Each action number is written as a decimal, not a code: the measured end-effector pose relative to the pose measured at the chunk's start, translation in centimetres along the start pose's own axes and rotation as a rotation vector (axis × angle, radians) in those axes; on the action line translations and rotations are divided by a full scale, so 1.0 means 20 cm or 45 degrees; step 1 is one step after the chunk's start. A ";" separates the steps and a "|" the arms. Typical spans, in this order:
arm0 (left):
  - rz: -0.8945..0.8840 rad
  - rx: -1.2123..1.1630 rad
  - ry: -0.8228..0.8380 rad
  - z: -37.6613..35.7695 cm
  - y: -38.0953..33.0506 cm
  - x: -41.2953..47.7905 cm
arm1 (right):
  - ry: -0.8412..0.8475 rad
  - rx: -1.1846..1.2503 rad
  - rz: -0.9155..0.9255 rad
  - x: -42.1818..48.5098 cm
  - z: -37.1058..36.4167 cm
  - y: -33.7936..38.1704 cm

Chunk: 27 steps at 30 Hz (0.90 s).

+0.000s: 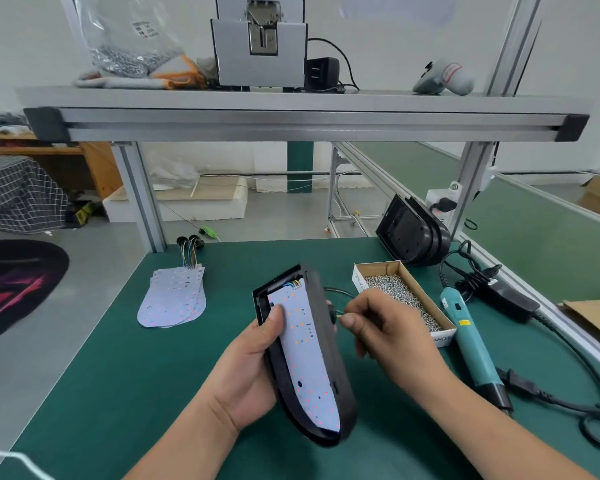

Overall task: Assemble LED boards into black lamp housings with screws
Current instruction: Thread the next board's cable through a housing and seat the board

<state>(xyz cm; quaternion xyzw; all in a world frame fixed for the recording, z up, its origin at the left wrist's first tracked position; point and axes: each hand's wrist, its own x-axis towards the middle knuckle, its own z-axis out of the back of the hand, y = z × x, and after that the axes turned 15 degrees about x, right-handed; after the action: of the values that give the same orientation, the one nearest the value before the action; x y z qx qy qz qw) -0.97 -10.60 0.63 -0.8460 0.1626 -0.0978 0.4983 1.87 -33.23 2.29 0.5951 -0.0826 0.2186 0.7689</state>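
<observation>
Left fingers (274,322) gripping black lamp housing (342,393), LED board (309,368) inside, right fingers (352,320) pinching wire end (341,316) beside its right edge

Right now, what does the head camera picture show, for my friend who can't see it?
A person's left hand holds a black lamp housing with an LED board inside above a green table, while the right hand pinches a thin cable at its side. A box of screws and a teal screwdriver lie to the right.

Green bench mat (146,375) carries: LED board stack (172,301), open screw box (404,294), teal electric screwdriver (471,344), black housings (413,233) rear right
</observation>
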 end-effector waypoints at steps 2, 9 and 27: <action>-0.025 -0.079 0.059 0.01 0.00 0.00 | -0.041 0.028 0.094 0.00 0.00 0.02; -0.057 -0.234 0.203 0.04 0.00 -0.01 | 0.027 -0.279 0.352 0.01 0.00 0.03; -0.063 0.079 -0.005 -0.06 0.03 -0.02 | 0.226 -0.301 0.239 0.00 0.00 0.02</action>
<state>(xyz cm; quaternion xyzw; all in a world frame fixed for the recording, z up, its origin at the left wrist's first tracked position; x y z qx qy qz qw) -1.71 -11.62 0.73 -0.8340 0.1377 -0.1134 0.5221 1.73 -33.07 2.65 0.4685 -0.0949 0.3299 0.8140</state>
